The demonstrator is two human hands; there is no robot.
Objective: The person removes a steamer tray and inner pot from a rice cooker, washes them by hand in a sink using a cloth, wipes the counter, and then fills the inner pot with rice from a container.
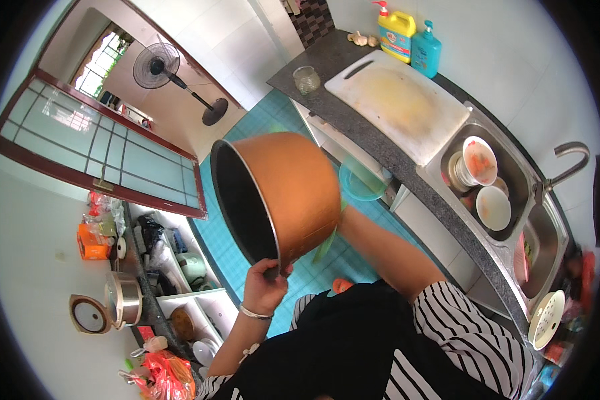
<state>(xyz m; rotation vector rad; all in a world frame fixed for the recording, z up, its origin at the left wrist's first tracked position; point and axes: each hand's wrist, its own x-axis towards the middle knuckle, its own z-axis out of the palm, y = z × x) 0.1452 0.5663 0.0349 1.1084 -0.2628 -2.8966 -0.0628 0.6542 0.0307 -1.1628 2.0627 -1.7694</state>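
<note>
A rice cooker's inner pot, copper-coloured outside and dark inside, is held up tilted, its mouth facing left. My left hand grips the pot's lower rim, thumb over the edge. My right forearm reaches up behind the pot, whose body hides the right hand, so its grip does not show. On the left counter sits a rice cooker body in silver and white, its lid raised. The steel double sink on the right holds several stacked bowls, among them a white bowl with food residue.
A white cutting board lies beside the sink, near a glass jar, a yellow detergent jug and a teal pump bottle. The faucet arches over the sink. A blue basin stands below the counter. A sliding glass door is at left.
</note>
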